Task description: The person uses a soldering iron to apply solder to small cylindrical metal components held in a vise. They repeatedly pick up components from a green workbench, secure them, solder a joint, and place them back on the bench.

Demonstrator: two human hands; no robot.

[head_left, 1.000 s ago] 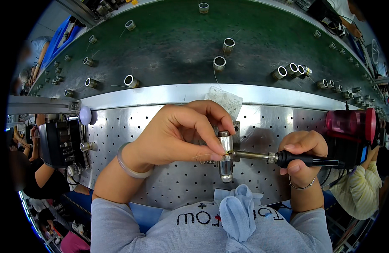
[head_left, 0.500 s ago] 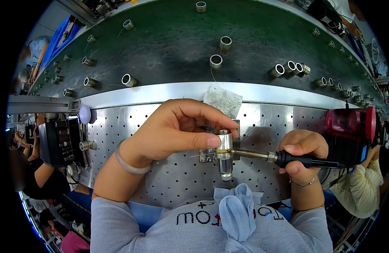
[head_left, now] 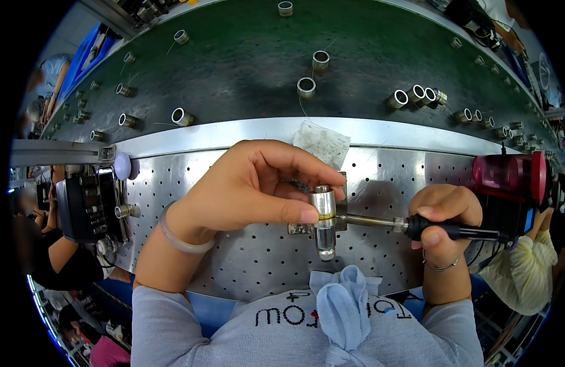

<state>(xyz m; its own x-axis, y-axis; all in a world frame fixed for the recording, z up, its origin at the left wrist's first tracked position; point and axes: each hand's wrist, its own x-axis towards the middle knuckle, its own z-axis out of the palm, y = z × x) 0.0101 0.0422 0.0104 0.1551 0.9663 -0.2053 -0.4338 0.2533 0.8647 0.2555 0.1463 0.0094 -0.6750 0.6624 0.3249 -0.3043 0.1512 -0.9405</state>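
Steel cylinder pinched in left hand grip; right hand grip closed on soldering iron, tip touching the cylinder's yellow band. Soldering under way, I judge; next needs steady tip contact.

- The small metal cylinder at the centre is shiny silver with a thin yellow band around it.
- The soldering iron at 3 o'clock has a silver shaft and a black handle.
- The perforated plate is bright grey steel, dotted with even rows of small holes.
- The conveyor belt at 12 o'clock is dark green, strewn with silver rings.
- The bottle at 3 o'clock is translucent red.
- The cloth at 6 o'clock is pale blue.
- The bracelet at 8 o'clock is clear and colourless.
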